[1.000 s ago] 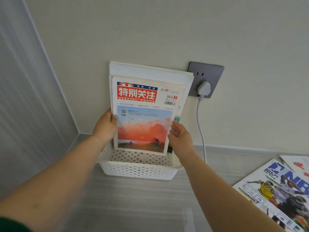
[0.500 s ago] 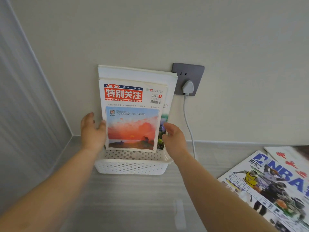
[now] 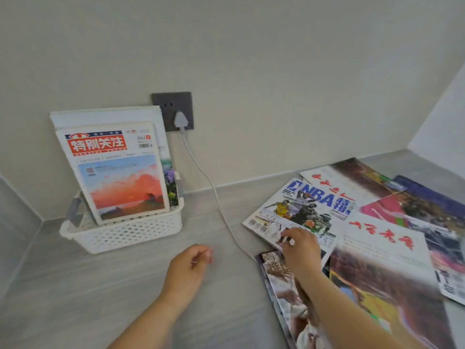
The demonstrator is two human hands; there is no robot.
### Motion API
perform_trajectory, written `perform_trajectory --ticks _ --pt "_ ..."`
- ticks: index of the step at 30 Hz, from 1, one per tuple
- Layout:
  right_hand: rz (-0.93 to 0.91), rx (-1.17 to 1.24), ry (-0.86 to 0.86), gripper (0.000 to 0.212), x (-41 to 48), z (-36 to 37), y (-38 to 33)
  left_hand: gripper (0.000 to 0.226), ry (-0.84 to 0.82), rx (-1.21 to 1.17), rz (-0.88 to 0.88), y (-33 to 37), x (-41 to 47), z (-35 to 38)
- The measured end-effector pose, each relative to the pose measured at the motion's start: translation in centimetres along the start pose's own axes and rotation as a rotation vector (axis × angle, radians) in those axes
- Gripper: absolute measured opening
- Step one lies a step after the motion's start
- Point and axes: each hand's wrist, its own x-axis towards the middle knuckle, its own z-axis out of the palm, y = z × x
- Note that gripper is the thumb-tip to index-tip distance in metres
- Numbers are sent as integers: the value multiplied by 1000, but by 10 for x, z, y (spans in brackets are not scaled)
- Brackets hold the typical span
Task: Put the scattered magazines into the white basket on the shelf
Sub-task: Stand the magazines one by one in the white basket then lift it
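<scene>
Both hands have left the white basket (image 3: 130,233) of upright magazines (image 3: 113,172) at left. The left hand (image 3: 191,263), bottom centre, is loosely curled and empty; the right hand (image 3: 299,248) seems to pinch the NBA magazine (image 3: 302,205), centre right.

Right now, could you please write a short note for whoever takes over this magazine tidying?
Left hand: loosely curled, holding nothing, over the grey shelf.
Right hand: fingers on the near edge of the blue-titled NBA basketball magazine; grip unclear.
Done: the red-titled magazine with the sunset cover stands in the white perforated plastic basket, others behind it.
Left: the NBA magazine and several overlapping loose magazines lie flat on the right.
Mind the white plug and its cable, which runs between basket and pile.
</scene>
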Motion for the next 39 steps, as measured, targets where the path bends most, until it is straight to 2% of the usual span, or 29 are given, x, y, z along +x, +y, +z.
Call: perform_trajectory --ticks 4,8,12,14,19,22,24,26,29,31,33,36,39 --pt "109 -285 -52 40 -5 -33 70 37 -98 71 -10 3 2 33" --pt "78 -365 -123 52 -6 -34 109 37 -145 153 -48 2 15 65" --pt "18 -371 -117 57 -6 -26 119 15 -179 251 -78 7 40 98" --pt "12 -365 -123 60 -5 -24 121 27 -192 339 -73 11 61 112" --pt "6 -332 -123 62 -2 -21 125 50 -85 495 -130 18 110 135" --pt "4 -323 -121 63 -2 -19 127 50 -174 489 -187 18 129 147" --pt "4 -331 -120 64 -1 -19 128 55 -239 584 -192 16 134 154" --pt "1 -332 -119 64 -2 -19 128 60 -207 645 -182 15 138 158" --pt "-3 -323 -112 64 -2 -17 129 61 -139 573 -208 17 145 154" --pt "2 -320 -108 64 -2 -17 129 60 -177 483 -286 19 149 148" --pt "5 -316 -97 64 -2 -17 129 47 -260 371 -341 21 149 140" --pt "8 -319 -98 63 -2 -18 126 28 -312 374 -277 25 144 134" --pt "6 -317 -96 62 -3 -18 126 28 -242 454 -186 28 135 131"
